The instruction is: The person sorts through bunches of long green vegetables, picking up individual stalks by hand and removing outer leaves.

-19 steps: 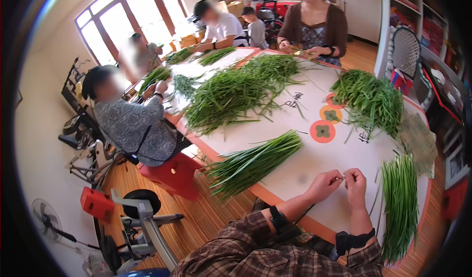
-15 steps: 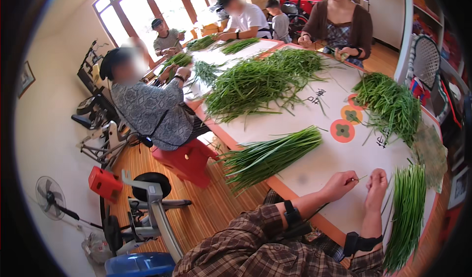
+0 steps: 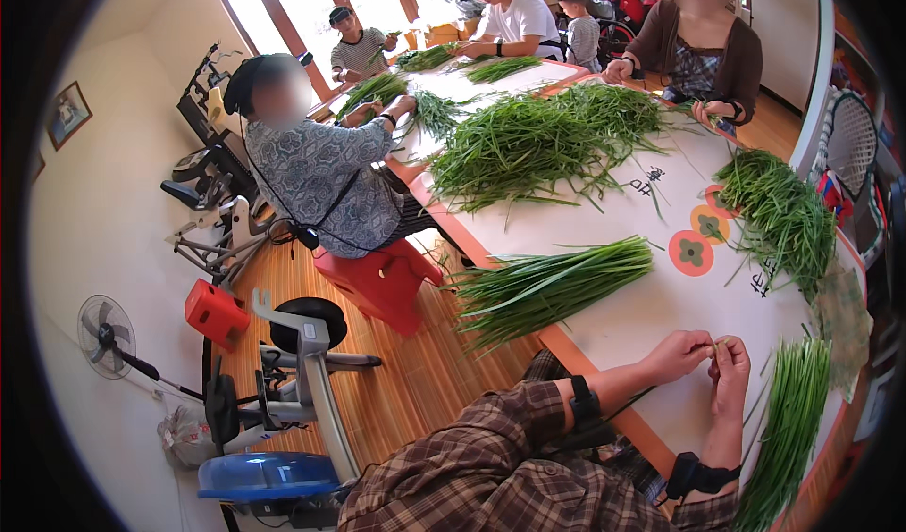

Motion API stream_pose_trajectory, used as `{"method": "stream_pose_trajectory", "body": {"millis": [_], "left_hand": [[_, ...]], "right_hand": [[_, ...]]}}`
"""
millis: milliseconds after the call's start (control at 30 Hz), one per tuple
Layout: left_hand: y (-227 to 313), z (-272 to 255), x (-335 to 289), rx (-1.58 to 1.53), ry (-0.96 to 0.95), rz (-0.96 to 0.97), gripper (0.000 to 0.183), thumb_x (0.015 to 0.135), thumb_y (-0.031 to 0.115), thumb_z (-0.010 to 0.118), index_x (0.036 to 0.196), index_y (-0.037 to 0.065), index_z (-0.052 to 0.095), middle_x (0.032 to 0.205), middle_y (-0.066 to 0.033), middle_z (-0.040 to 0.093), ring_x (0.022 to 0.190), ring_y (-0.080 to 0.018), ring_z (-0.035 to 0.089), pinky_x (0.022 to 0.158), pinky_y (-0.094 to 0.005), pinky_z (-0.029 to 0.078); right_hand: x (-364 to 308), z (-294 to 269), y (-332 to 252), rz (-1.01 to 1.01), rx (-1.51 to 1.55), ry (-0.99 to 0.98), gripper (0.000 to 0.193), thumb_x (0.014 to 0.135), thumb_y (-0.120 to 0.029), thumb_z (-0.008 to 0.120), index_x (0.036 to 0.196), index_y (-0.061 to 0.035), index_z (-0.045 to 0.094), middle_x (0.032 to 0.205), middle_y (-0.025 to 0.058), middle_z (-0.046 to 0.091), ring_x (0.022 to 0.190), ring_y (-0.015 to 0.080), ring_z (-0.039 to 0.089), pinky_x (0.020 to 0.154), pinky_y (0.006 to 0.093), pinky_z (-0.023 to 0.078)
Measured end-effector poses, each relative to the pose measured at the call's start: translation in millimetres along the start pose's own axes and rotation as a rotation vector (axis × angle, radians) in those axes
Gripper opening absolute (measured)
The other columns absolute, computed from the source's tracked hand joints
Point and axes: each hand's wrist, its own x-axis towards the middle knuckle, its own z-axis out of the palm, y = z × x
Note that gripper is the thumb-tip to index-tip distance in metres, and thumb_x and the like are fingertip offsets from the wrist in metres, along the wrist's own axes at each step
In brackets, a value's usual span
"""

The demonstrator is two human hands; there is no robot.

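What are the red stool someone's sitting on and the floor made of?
The red stool looks like moulded plastic: one even colour, slight sheen. The floor seems wood or wood-look laminate, glossy, judging by its brown strips.

Tbl (image 3: 604, 324) looks smooth, red stool (image 3: 373, 282) smooth plastic, flr (image 3: 415, 381) wood & plaid shirt (image 3: 472, 466) matt cloth.

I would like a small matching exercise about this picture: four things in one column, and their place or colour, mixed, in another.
1. Left hand
2. Largest loose heap of leaves
3. Fan
4. Strap on the right forearm

A. Black
B. Beside the white wall
C. Close to the right hand
D. Green, on the table

Pairs: 1-C, 2-D, 3-B, 4-A
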Motion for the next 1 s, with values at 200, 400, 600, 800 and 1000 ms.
{"method": "stream_pose_trajectory", "body": {"millis": [200, 400, 600, 800, 1000], "left_hand": [[2.6, 4.7, -2.6, 0.013, -0.046, 0.054, 0.011, 0.082, 0.011, 0.052, 0.086, 0.0, 0.051, 0.055, -0.0022, 0.048, 0.049, -0.0085, 0.045, 0.046, -0.0244, 0.036], [7.5, 0.4, -4.1, 0.142, -0.048, 0.027, 0.008, 0.081, 0.008, 0.052, 0.084, 0.0, 0.052, 0.057, -0.004, 0.051, 0.05, -0.0096, 0.047, 0.048, -0.0249, 0.038], [6.5, 1.1, -1.8, 0.017, -0.059, 0.011, 0.01, 0.084, 0.007, 0.048, 0.08, -0.001, 0.052, 0.058, -0.0033, 0.05, 0.051, -0.009, 0.048, 0.049, -0.0242, 0.04], [1.0, 1.9, 0.1, -0.003, -0.08, -0.014, 0.011, 0.084, 0.008, 0.048, 0.08, -0.002, 0.053, 0.058, -0.0025, 0.049, 0.052, -0.008, 0.048, 0.049, -0.0235, 0.039], [5.1, 0.4, -2.0, 0.028, -0.08, -0.008, 0.014, 0.085, 0.01, 0.048, 0.078, -0.001, 0.053, 0.057, -0.0021, 0.049, 0.051, -0.008, 0.047, 0.049, -0.0231, 0.039]], "right_hand": [[5.0, -6.8, 8.2, -0.056, 0.133, 0.117, 0.012, 0.083, -0.014, 0.055, 0.075, -0.0124, 0.047, 0.061, -0.0073, 0.04, 0.048, 0.0006, 0.031, 0.043, 0.0158, 0.024], [1.4, -3.8, 2.9, 0.024, 0.095, 0.02, 0.012, 0.084, -0.019, 0.055, 0.077, -0.0108, 0.049, 0.062, -0.0066, 0.042, 0.049, 0.001, 0.031, 0.044, 0.016, 0.023], [3.2, -4.7, 7.5, 0.0, 0.042, 0.041, 0.012, 0.085, -0.02, 0.054, 0.079, -0.009, 0.052, 0.062, -0.006, 0.043, 0.049, 0.0013, 0.03, 0.044, 0.0161, 0.022], [4.6, -5.5, 8.6, -0.036, 0.034, 0.073, 0.016, 0.085, -0.021, 0.054, 0.079, -0.0064, 0.053, 0.059, -0.0059, 0.04, 0.048, 0.0015, 0.029, 0.044, 0.0166, 0.022], [5.6, -8.5, 9.8, -0.057, 0.085, 0.073, 0.019, 0.086, -0.022, 0.054, 0.079, -0.005, 0.053, 0.057, -0.0057, 0.038, 0.048, 0.0012, 0.029, 0.043, 0.0168, 0.022]]}}
